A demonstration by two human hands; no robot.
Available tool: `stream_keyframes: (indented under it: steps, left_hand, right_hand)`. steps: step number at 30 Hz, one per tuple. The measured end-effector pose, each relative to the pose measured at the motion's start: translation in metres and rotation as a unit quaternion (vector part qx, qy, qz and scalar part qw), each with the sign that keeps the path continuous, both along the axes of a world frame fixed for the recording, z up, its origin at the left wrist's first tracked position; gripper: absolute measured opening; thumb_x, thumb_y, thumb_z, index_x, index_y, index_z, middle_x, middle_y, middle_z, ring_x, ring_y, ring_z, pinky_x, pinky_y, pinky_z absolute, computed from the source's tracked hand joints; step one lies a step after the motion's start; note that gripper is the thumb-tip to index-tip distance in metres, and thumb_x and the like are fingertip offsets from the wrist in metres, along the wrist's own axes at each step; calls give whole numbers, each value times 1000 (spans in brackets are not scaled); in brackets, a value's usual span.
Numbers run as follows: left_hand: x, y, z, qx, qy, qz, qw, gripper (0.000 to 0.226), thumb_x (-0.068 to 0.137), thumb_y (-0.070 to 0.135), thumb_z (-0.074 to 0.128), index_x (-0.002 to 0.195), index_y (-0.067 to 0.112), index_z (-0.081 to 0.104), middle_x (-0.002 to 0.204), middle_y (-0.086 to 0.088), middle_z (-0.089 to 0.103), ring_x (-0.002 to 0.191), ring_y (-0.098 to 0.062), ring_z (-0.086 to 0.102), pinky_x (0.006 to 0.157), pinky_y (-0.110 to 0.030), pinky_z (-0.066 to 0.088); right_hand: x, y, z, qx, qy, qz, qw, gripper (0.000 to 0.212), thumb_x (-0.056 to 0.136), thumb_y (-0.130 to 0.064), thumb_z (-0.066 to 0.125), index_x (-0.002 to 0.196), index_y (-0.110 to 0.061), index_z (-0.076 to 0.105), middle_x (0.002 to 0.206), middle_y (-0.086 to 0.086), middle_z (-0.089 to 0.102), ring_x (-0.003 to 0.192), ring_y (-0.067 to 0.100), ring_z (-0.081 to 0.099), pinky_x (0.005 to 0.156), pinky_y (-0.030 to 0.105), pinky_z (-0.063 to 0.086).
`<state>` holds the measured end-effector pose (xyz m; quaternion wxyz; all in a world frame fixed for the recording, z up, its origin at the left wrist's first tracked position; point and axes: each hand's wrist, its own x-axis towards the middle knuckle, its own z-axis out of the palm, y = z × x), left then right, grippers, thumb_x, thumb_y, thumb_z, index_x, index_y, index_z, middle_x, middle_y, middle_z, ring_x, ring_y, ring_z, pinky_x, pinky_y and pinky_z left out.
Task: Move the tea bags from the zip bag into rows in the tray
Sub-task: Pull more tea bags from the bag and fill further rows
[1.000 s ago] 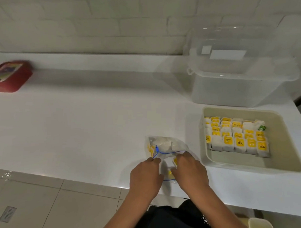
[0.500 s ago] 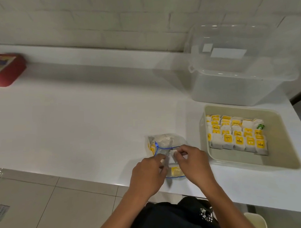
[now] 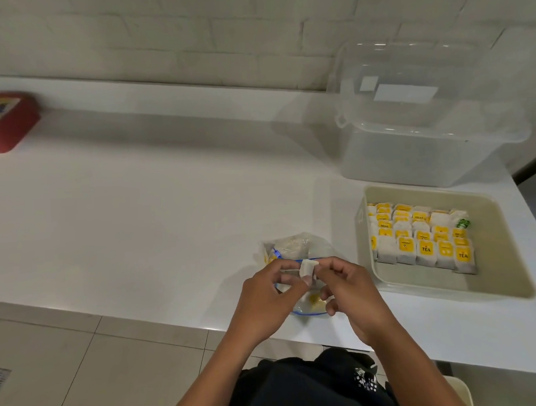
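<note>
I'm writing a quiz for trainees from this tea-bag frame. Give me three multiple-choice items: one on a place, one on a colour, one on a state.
1. Where does the tray stand relative to the zip bag?
A. To its right
B. To its left
C. Behind it, against the wall

2. What colour is the odd tag at the right end of the tray's back rows?
A. Red
B. Green
C. Blue

3. What is the state of the tea bag above the zip bag?
A. Lying flat in the tray
B. Sealed inside the zip bag
C. Pinched between the left hand and right hand

Answers: 1 A, the tray sits right of the bag on the counter; 2 B, one green tag among yellow ones; 3 C, fingertips of both hands meet on it.
</note>
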<state>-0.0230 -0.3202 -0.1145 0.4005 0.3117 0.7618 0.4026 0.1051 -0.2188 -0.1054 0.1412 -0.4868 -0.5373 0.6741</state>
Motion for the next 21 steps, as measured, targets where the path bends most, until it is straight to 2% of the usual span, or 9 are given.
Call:
stream_keyframes:
  steps: [2,6,9,12,18,21]
  left_hand:
    - [1,0,2,0,15,5,1000,30,83,57,72,109,46,63,92,29,71,72,2,64,74,-17,51]
    - [-1,-1,1,31,-4,32,999,17,86,42,75,101,40,68,90,21,73,74,-7,69,77,-28,57]
    - [-3,1,5,46,-14,43,998,16,92,26,69,98,41,68,86,21,74,74,-4,70,71,-17,53]
    - [-4,2,7,41,-51,47,997,25,98,16,58,107,36,67,83,13,74,70,-5,69,64,-11,46]
    - [-4,1,6,22,-58,20,998,34,102,13,46,119,39,61,84,7,73,76,-7,70,69,-22,51]
    - [-5,0,8,29,-66,17,997,35,103,12,44,119,38,60,86,7,74,79,-11,71,65,-25,52]
  right_hand:
    - [1,1,1,17,3,24,1000,15,96,-15,62,92,-19,76,78,3,66,58,15,56,47,28,43]
    - [3,4,7,25,12,99,995,21,97,-12,59,98,-25,76,84,3,66,63,16,56,48,29,44]
    - [5,7,10,25,21,105,994,27,96,-7,59,105,-27,75,86,0,66,65,18,59,50,30,47]
    - [5,9,10,36,21,98,994,21,96,-13,61,107,-27,74,93,5,68,65,17,61,52,30,49]
    - [4,8,6,64,-7,75,995,12,96,-22,63,98,-24,74,94,2,72,63,14,61,53,29,49]
    - [3,6,9,59,6,82,995,18,100,-27,57,97,-25,75,94,-4,73,65,15,61,54,29,49]
